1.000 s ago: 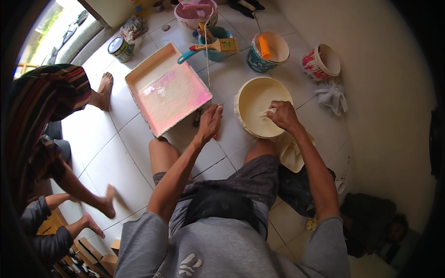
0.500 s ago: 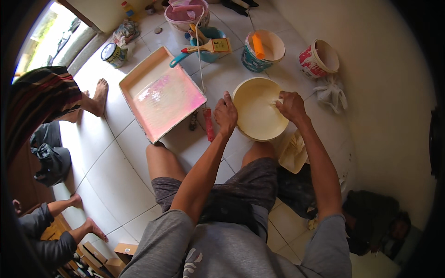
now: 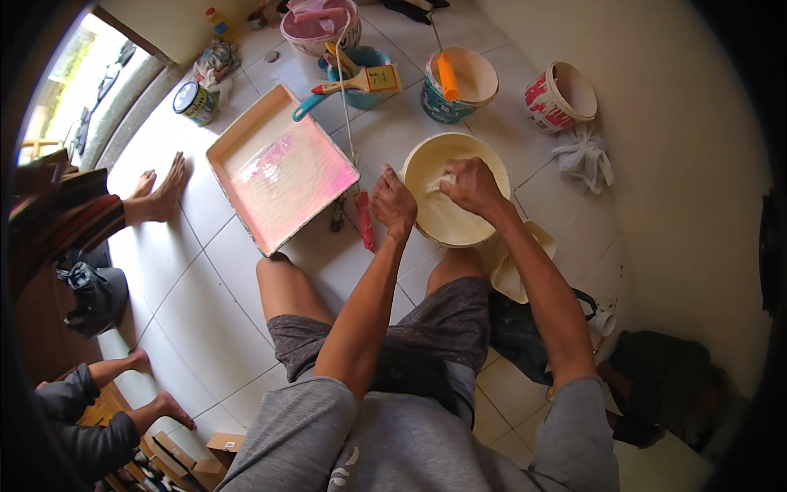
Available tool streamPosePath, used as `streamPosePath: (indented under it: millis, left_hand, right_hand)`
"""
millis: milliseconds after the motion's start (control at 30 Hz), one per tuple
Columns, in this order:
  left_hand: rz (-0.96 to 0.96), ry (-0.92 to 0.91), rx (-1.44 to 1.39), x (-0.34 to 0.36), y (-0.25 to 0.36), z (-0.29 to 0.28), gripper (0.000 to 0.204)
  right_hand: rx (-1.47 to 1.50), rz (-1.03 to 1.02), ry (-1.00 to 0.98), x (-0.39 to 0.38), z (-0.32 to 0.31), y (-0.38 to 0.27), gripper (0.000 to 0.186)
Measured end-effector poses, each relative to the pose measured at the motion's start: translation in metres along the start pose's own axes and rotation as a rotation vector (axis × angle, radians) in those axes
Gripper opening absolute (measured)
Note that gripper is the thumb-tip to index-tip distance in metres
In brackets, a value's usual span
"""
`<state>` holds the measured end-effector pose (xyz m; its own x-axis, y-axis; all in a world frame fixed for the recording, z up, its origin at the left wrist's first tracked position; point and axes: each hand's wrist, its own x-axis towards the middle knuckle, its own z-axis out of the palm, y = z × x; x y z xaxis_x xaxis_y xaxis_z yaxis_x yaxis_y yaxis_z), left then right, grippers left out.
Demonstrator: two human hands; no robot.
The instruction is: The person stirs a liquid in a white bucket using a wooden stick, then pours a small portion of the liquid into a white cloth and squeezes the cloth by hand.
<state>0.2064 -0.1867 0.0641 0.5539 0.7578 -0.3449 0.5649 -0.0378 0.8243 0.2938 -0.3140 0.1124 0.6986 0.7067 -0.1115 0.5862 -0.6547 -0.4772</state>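
A cream bucket (image 3: 456, 225) with pale paint inside stands on the floor in front of me. My left hand (image 3: 394, 202) is closed at its left rim and steadies it. Over the opening, my right hand (image 3: 473, 187) is closed on a pale, paint-coated stirrer (image 3: 442, 184), whose lower end goes into the paint; its exact kind is hidden by my fingers. Left of the bucket lies a paint tray (image 3: 287, 168) smeared with cream and pink. A red-handled roller (image 3: 364, 221) rests between tray and bucket, next to my left hand.
Paintbrushes (image 3: 361, 82) lie across a blue pail (image 3: 370, 59). Behind are a pink-stained bucket (image 3: 316, 47), a teal bucket (image 3: 447, 102) with an orange roller (image 3: 448, 76), and a red-white bucket (image 3: 548, 100). A cream scoop-like container (image 3: 510, 279) sits beside my right forearm. Other people's feet (image 3: 168, 193) are at left.
My right hand has moved left across the bucket with the stirrer, from the right side toward the middle. My left hand stays at the left rim. The person at left has shifted their feet.
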Motion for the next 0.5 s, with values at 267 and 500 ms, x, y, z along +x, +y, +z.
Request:
streamPosePath:
  millis: [267, 500]
  left_hand:
    - [0.009, -0.008, 0.051, -0.003, 0.005, -0.003, 0.066]
    - [0.013, 0.153, -0.016, 0.005, -0.011, 0.007, 0.053]
  right_hand:
    - [-0.200, 0.166, 0.058, -0.002, -0.029, 0.034, 0.022]
    - [-0.015, 0.146, 0.009, -0.056, -0.016, 0.021, 0.022]
